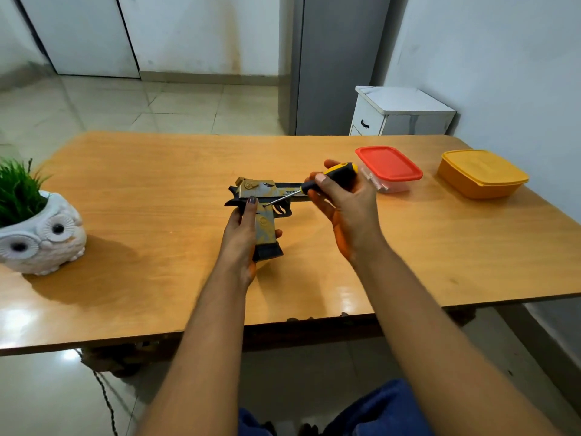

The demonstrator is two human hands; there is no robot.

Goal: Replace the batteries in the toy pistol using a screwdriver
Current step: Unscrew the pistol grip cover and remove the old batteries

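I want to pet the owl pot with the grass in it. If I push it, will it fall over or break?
The white ceramic-looking owl planter looks squat and wide at the base, so a gentle push would probably slide it on the glossy wooden table rather than tip it. It seems heavy for its size. If it is ceramic, it would likely chip or crack on falling off the nearby edge.

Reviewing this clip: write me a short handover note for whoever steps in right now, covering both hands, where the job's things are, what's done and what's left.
Left hand: grips the toy pistol by its grip, above the table, barrel pointing right.
Right hand: holds the screwdriver by its black and yellow handle, tip on the pistol's side just above the grip.
Nearby: a clear container with a red lid with small items inside, too unclear to name; a closed yellow container further right.
Done: pistol and tool picked up, tip placed.
Left: no cover is visibly off and no batteries are out, so unscrewing, swapping batteries and closing up remain.
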